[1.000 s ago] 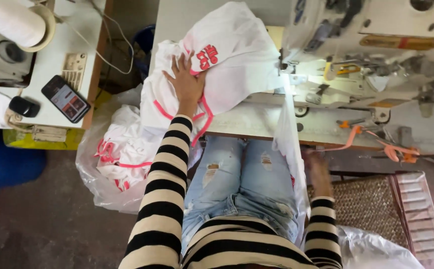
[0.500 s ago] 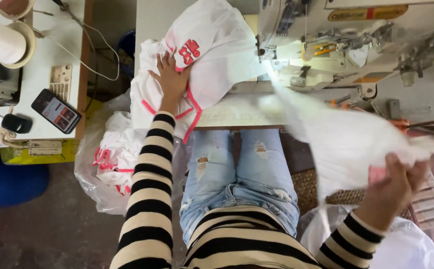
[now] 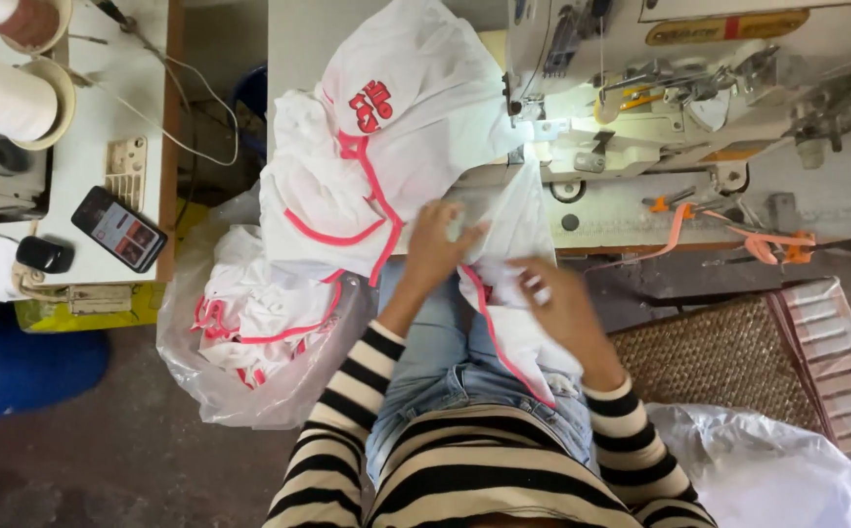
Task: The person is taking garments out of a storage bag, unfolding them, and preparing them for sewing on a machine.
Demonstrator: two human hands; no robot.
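A white fabric piece with pink trim [image 3: 513, 313] lies over my lap and runs up to the sewing machine [image 3: 660, 88]. My left hand [image 3: 437, 249] grips its upper edge at the table's front. My right hand [image 3: 557, 308] pinches the same piece a little lower and to the right. A heap of finished white garments with pink piping and a red print [image 3: 376, 147] rests on the table to the left of my hands.
A clear plastic bag of more white and pink pieces [image 3: 249, 323] hangs at my left. A second bag [image 3: 777, 469] lies at lower right beside a woven stool [image 3: 719, 362]. A phone [image 3: 117, 230] and thread cones [image 3: 5, 93] sit on the left table.
My right hand has brought the white piece in from the far right to my lap. My left hand has left the garment heap and taken hold of the piece.
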